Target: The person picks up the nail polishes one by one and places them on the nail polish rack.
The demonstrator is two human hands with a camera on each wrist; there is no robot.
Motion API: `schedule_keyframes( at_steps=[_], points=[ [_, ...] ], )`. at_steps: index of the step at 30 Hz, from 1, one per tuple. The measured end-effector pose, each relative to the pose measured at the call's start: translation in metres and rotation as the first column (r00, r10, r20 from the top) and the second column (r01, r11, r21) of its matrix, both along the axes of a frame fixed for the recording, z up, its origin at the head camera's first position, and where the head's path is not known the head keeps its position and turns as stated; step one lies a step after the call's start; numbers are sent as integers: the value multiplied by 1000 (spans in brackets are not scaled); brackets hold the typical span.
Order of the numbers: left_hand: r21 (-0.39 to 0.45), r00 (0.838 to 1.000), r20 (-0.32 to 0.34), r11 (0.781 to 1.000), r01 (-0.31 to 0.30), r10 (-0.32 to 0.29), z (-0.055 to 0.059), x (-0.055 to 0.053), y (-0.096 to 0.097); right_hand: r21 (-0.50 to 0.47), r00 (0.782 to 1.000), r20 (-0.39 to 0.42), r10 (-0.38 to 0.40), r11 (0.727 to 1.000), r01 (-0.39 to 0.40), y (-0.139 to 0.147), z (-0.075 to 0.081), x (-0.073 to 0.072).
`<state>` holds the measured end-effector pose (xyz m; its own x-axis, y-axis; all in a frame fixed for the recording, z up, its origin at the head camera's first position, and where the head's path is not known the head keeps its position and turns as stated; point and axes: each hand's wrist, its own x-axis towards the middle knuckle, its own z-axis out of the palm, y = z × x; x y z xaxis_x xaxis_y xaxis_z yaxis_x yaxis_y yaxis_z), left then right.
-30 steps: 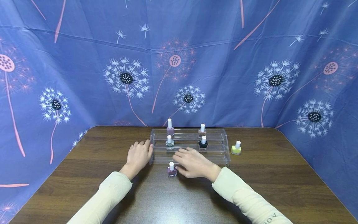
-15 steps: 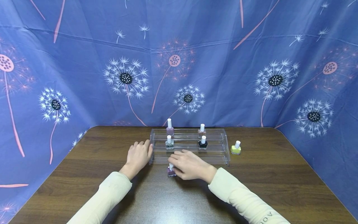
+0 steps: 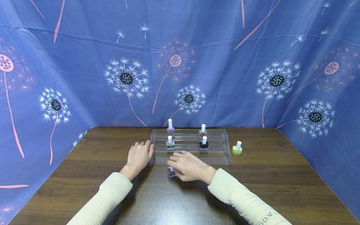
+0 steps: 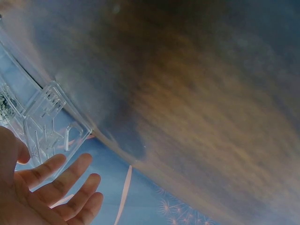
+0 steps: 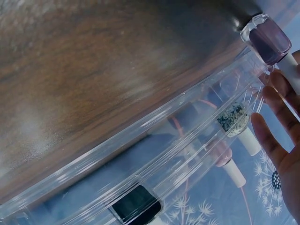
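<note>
A purple nail polish bottle stands on the table in front of a clear acrylic tiered rack. My right hand pinches its white cap, which the fingers mostly hide in the head view; the right wrist view shows the bottle beside the fingers. At the rack's left end, my left hand rests against the side, its fingers relaxed and extended. Standing on the rack are a lilac bottle, a coppery one, a glittery one and a very dark one.
To the right of the rack, a yellow nail polish bottle stands on the brown wooden table. A blue cloth with dandelion prints hangs behind the table and along its sides.
My right hand has moved a little left and toward me, from beside the purple nail polish bottle to gripping its cap. The bottle and my left hand have stayed in place.
</note>
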<state>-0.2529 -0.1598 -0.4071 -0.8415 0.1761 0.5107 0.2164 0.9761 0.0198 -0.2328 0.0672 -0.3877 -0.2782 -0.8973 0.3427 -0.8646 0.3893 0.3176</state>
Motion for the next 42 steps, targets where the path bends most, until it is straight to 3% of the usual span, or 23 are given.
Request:
schedule_keyframes(
  at_steps=[27,42],
  points=[
    [3,1000,5,1000,0,0,0,0,0,3,1000,-25,13,1000,-13,-3,1,1],
    [7,1000,6,1000,6,-6,1,1,0,-52,997,-63,35,998,-38,-3,12,-3]
  ],
)
